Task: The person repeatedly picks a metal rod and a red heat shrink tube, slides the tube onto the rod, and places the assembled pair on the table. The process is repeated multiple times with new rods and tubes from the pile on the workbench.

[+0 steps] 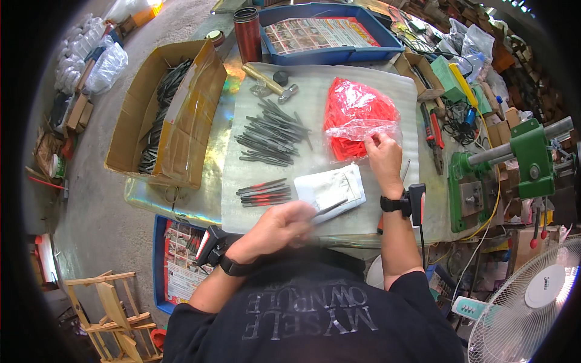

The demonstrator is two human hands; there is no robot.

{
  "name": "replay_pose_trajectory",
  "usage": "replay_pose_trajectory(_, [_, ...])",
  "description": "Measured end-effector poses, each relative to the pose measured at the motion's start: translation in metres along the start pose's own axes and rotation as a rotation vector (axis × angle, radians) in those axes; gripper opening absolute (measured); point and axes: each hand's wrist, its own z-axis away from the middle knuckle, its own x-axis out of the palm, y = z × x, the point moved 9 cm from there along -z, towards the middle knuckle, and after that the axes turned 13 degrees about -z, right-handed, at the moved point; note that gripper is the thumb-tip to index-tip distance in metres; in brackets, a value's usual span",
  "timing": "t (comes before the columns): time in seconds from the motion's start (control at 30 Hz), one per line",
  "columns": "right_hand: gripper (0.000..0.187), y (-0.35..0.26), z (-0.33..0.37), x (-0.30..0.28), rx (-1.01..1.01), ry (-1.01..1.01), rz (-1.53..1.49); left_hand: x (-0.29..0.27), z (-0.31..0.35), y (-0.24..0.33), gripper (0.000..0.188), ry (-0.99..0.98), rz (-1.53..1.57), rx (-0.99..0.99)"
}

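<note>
My left hand (284, 222), its fingers blurred, is closed at one end of a thin dark rod (331, 207). The rod's other end crosses a white packet (327, 186) lying flat. At the mouth of a clear plastic bag (362, 129) full of red pieces (354, 103), my right hand (385, 158) has its fingertips pinched on the film; whether a red piece is also between them is hidden. Left of the packet lies a small row of dark rods with red middle parts (264, 193). Beyond that row spreads a loose pile of plain dark rods (272, 136).
A cardboard box (200, 124) of dark rods stands at the left. Farther back are a hammer (266, 78), a tumbler (247, 35) and a blue tray (333, 55). Pliers (437, 139) and a green press (526, 157) are on the right, with a fan (526, 308) below.
</note>
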Motion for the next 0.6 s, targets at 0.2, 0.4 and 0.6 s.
replay_pose_trajectory(0.2, [0.016,0.003,0.013,-0.001,0.010,0.042,-0.312,-0.013,-0.002,0.008,0.015,0.035,0.017,0.121])
replay_pose_trajectory(0.4, [0.011,-0.052,0.051,-0.026,-0.426,-0.027,-0.415,-0.013,-0.003,0.013,0.016,0.045,0.144,0.124])
replay_pose_trajectory(0.6, [0.022,-0.111,0.090,-0.015,-0.753,-0.288,-0.371,-0.007,-0.004,0.021,0.021,0.046,0.252,0.106])
